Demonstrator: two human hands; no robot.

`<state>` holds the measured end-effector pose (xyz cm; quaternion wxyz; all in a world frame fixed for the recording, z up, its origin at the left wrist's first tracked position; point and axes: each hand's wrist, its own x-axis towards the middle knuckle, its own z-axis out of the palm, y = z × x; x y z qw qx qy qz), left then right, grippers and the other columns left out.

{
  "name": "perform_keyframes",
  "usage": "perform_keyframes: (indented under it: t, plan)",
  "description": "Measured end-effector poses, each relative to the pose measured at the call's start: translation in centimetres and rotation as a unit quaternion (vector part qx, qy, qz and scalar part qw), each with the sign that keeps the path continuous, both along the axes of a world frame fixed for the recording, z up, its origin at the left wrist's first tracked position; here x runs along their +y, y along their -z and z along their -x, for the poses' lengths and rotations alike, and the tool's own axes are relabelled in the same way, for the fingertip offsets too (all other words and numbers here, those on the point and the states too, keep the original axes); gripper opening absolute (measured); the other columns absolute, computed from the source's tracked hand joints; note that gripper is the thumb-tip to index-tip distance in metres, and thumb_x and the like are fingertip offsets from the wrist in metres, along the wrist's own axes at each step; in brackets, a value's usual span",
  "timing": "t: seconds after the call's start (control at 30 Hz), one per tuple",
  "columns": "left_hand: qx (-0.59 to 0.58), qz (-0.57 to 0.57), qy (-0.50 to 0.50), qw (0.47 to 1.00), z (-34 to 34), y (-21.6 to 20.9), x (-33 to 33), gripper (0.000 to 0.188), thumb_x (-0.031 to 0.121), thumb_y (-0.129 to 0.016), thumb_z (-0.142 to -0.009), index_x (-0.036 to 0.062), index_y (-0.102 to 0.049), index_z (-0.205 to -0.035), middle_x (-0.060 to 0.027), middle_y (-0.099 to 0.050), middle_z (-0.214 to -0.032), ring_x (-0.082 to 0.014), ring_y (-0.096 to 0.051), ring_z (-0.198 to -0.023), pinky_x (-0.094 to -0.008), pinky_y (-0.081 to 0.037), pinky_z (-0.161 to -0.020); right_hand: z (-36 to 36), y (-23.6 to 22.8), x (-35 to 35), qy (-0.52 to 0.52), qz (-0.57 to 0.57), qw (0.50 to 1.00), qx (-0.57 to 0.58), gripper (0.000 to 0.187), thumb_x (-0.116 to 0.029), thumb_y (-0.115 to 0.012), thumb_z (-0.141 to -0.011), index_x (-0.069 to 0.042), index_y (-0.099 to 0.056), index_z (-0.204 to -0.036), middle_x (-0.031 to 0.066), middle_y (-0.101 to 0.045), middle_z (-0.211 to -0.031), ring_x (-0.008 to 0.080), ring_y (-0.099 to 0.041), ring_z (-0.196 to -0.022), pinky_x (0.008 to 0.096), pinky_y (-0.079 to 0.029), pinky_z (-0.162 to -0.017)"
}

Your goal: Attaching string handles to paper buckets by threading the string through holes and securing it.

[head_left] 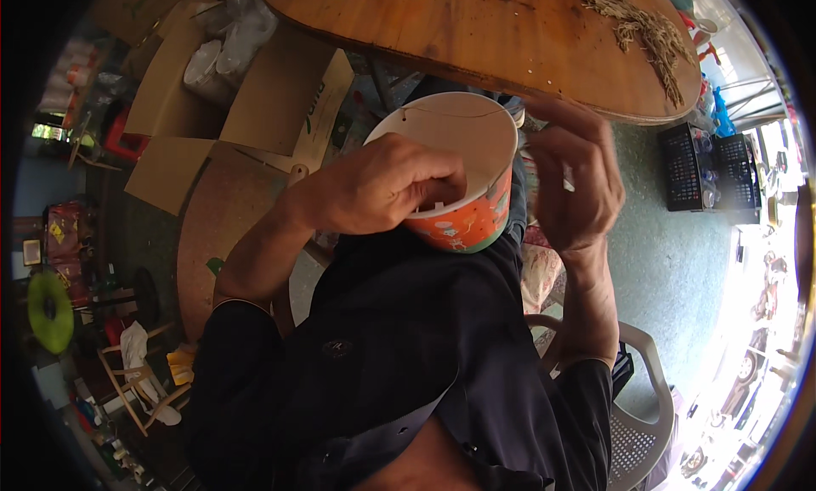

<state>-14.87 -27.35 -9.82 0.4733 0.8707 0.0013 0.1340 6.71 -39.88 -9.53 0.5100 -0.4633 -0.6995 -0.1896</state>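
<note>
A large round paper bucket, orange with a printed pattern, green at its base and white inside, sits tilted at my lap. My left hand is closed over its near left rim, with the fingertips inside the mouth. A thin wire or thread spans the far side of the mouth from a small dark spot near the rim. My right hand is raised just right of the bucket, fingers bent and smeared by motion. Whether it pinches the wire's right end does not show.
Ahead lies a wooden table with a dried plant bundle at its right. An open cardboard box with white cups and plastic stands on the left. Black crates sit on the right; a plastic chair is behind my right elbow.
</note>
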Motion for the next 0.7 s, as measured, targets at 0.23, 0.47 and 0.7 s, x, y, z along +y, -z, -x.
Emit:
perform_keyframes:
  t: [0.23, 0.47, 0.7]
  plan:
    - [0.017, 0.107, -0.122, 0.987, -0.2, -2.0, 0.2, 0.019, 0.01, -0.052, -0.11, 0.0006, -0.064, -0.1, -0.0072, -0.074, -0.097, -0.0138, -0.07, -0.091, -0.03, -0.057, -0.081, 1.4, 2.3, -1.4, -0.045, 0.259, 0.957, 0.125, 0.018, 0.003, -0.076, -0.086, 0.0, -0.065, -0.1, 0.0129, -0.071, -0.087, 0.0324, -0.073, -0.077, 0.0382, -0.058, -0.068]
    - [-0.002, 0.225, -0.07, 0.972, -1.5, -1.3, 0.1, 0.021, 0.015, -0.051, -0.111, 0.0011, -0.061, -0.1, -0.0069, -0.072, -0.095, -0.0125, -0.067, -0.089, -0.0289, -0.054, -0.08, 1.0, 1.4, -2.0, -0.07, 0.242, 0.96, 0.125, 0.014, 0.002, -0.077, -0.085, -0.001, -0.067, -0.096, 0.0123, -0.069, -0.088, 0.0315, -0.071, -0.077, 0.0387, -0.056, -0.066]
    - [0.086, 0.186, -0.063, 0.977, -2.8, -1.1, -0.3, 0.016, 0.017, -0.06, -0.109, 0.002, -0.059, -0.102, 0.0015, -0.058, -0.075, -0.0044, -0.054, -0.068, -0.0227, -0.042, -0.061, -0.7, -0.6, -3.4, -0.057, 0.182, 0.982, -0.014, 0.022, 0.004, -0.078, -0.075, -0.001, -0.067, -0.093, 0.0081, -0.069, -0.088, 0.027, -0.068, -0.077, 0.037, -0.056, -0.066]
